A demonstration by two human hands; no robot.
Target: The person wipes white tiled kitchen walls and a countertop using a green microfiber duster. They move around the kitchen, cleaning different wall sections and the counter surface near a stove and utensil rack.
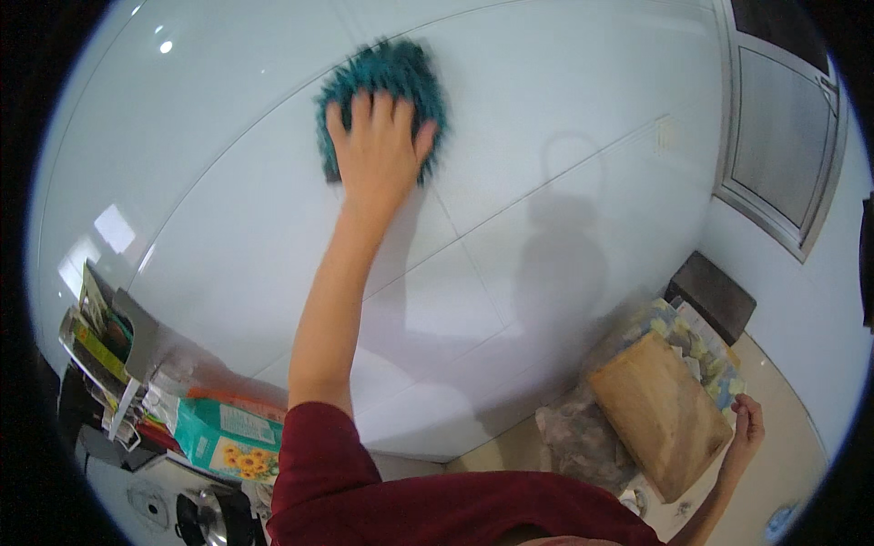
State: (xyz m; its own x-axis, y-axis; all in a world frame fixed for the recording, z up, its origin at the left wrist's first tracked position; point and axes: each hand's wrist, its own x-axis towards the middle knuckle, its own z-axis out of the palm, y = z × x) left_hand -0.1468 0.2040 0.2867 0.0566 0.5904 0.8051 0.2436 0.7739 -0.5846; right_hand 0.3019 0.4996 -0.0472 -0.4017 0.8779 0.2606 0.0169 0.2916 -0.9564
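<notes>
My left hand [379,147] is stretched up against the wall of glossy white tiles [273,225]. Its spread fingers press a shaggy teal chenille cleaning cloth [399,65] to the tiles; a small dark edge shows at the cloth's lower left. The palm side of that hand is hidden. Low on the right, my right hand [749,422] hangs beside a thick brown board [659,416], its fingers loosely bent. I see nothing clearly held in it, and whether it touches the patterned bag [724,375] behind cannot be told.
At lower left stand a rack of kitchen items [102,334], a teal packet with sunflowers [229,437] and a dark pan [215,519] on a stove. A crumpled plastic bag [584,440] and a dark box [711,295] flank the board. An aluminium-framed panel [782,136] is at upper right.
</notes>
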